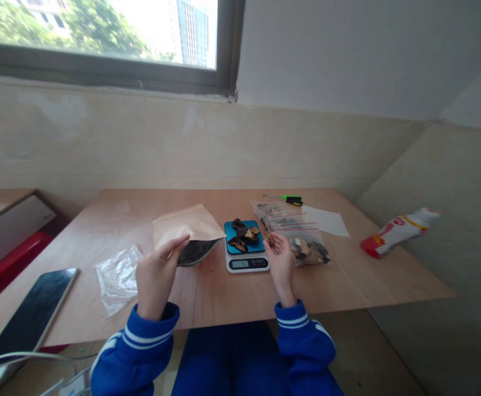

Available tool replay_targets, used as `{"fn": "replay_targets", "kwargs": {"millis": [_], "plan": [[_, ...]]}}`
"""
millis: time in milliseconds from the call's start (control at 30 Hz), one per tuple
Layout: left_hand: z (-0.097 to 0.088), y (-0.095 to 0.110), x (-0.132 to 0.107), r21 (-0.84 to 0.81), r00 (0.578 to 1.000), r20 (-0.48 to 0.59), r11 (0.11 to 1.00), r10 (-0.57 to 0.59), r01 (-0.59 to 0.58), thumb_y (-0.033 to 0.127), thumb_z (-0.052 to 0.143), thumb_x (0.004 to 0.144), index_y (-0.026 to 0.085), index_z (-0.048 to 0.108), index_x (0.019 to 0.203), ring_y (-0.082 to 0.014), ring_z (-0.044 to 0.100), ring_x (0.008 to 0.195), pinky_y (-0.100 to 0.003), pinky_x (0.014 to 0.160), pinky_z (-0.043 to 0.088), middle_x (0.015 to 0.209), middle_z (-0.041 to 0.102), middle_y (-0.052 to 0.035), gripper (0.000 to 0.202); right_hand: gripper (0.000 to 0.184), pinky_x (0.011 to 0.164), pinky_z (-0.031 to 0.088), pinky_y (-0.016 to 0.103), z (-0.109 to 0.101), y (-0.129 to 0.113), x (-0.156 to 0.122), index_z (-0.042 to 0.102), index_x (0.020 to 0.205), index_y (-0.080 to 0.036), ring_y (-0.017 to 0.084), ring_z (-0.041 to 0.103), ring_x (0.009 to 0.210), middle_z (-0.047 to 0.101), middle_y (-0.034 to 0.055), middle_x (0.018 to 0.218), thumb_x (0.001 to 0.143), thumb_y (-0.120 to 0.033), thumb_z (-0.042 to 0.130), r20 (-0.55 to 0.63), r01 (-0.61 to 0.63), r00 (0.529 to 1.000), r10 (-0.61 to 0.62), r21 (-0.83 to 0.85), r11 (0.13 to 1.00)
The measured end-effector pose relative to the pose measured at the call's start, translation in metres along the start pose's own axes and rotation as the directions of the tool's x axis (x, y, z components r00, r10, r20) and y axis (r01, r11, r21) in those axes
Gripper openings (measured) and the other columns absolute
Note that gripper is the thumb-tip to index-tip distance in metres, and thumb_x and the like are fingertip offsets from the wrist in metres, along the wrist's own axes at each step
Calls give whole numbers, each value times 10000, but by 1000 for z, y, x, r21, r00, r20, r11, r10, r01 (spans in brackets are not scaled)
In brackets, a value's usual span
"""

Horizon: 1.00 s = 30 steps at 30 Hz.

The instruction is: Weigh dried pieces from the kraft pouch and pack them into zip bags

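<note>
My left hand (155, 270) grips the lower edge of a tan paper pouch (186, 225) and holds its dark mouth open toward the scale. My right hand (280, 256) is partly closed beside the scale with a small brown dried piece (270, 238) at its fingertips. The small digital scale (246, 263) has a blue top with several dark and brown dried pieces (243, 234) on it. Just right of my right hand lie clear zip bags (293, 225), one holding more dried pieces (308, 250).
A crumpled clear plastic bag (119, 275) lies left of my left hand. A phone or tablet (34, 313) with white cables sits at the table's left front. A green-handled screwdriver (292, 199), a white sheet (326, 221) and a white-red bottle (397, 231) are to the right.
</note>
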State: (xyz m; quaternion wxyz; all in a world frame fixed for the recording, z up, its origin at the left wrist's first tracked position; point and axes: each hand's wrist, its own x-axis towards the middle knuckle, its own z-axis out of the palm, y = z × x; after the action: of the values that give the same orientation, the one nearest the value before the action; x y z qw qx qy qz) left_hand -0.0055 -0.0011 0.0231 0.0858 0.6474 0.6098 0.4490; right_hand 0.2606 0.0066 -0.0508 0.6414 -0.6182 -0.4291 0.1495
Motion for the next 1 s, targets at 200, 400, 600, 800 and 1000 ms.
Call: {"fn": "replay_targets", "kwargs": {"millis": [200,400,600,800,1000], "plan": [[15,-14,7,22,1000,16,1000,8,-8,431,552,852,299,738,989,-209,718,782,-266,625,514,870,763,3,267,380,891,506,445,11,33,13,594,1140,-114,265,647,1007,669,186,1125,848,-346,521,159,104,985,-64,-259,960],[19,-24,19,75,999,35,997,-29,26,422,558,851,323,735,992,-222,716,833,-276,655,511,921,759,5,248,425,978,431,500,12,27,11,641,1110,-100,296,561,1132,652,203,1144,913,-407,423,221,227,964,-149,-391,892],[28,-41,25,124,996,86,992,2,-12,409,567,845,323,734,994,-221,719,784,-276,653,509,873,763,-2,239,361,1033,412,440,-34,-12,-10,593,1183,-156,231,536,1198,613,140,1241,956,-329,372,297,297,928,-224,-231,927],[44,-73,18,184,985,165,983,-41,10,401,544,846,303,725,990,-246,711,856,-297,694,520,967,753,-35,251,265,861,522,343,-97,-23,-72,658,1031,-212,208,642,980,687,93,1011,942,-242,411,385,262,912,-146,-270,927],[33,-102,-8,160,992,125,986,23,-43,390,409,876,189,632,1151,-294,552,1210,-409,984,449,1345,563,-126,407,284,796,536,231,-122,-12,-113,682,908,-231,162,674,879,701,61,905,910,-126,419,467,288,871,-154,-231,929]]}}
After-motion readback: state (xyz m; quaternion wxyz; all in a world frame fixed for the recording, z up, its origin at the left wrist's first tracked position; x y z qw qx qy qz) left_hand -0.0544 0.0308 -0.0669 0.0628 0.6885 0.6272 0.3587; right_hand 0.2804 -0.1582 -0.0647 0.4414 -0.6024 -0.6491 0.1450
